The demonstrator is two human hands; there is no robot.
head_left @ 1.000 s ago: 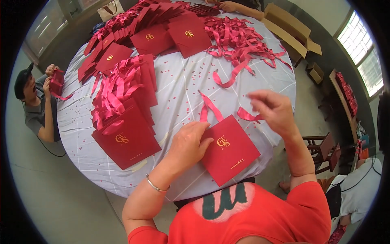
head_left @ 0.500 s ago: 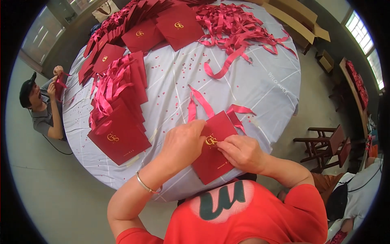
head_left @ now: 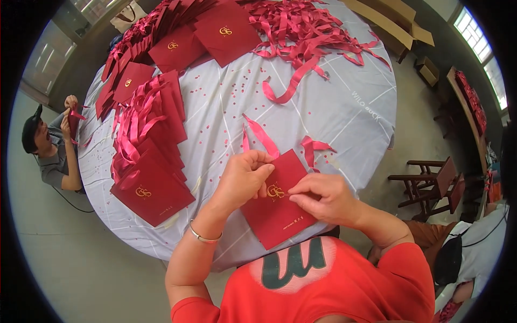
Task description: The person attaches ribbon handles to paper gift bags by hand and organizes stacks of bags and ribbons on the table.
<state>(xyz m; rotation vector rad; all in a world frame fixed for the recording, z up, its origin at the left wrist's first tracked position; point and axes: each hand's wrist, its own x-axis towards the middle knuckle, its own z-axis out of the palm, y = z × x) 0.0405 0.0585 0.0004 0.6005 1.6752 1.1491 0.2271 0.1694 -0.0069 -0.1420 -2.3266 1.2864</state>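
Observation:
A flat dark-red paper bag (head_left: 283, 220) with a gold emblem lies at the table's near edge, in front of my body. My left hand (head_left: 245, 180) is closed at its upper left edge, thumb and index finger bent together beside a pink ribbon (head_left: 262, 134) that runs up from the bag's top. Over the bag's right side, my right hand (head_left: 326, 200) has thumb and index finger drawn together near the emblem; what they pinch, if anything, is too small to make out. Another pink ribbon piece (head_left: 315, 148) sticks out past the top right corner.
Left of me lies an overlapping row of red bags (head_left: 153, 196) with ribbon handles. More bags (head_left: 226, 35) and a heap of loose ribbons (head_left: 301, 32) cover the far side. A person (head_left: 51, 145) works at the left; a wooden chair (head_left: 431, 185) stands at the right.
My left hand has shifted up toward the bag's top edge, its fingers bending in. The right hand has lifted slightly from the bag's face. The view has shifted a little.

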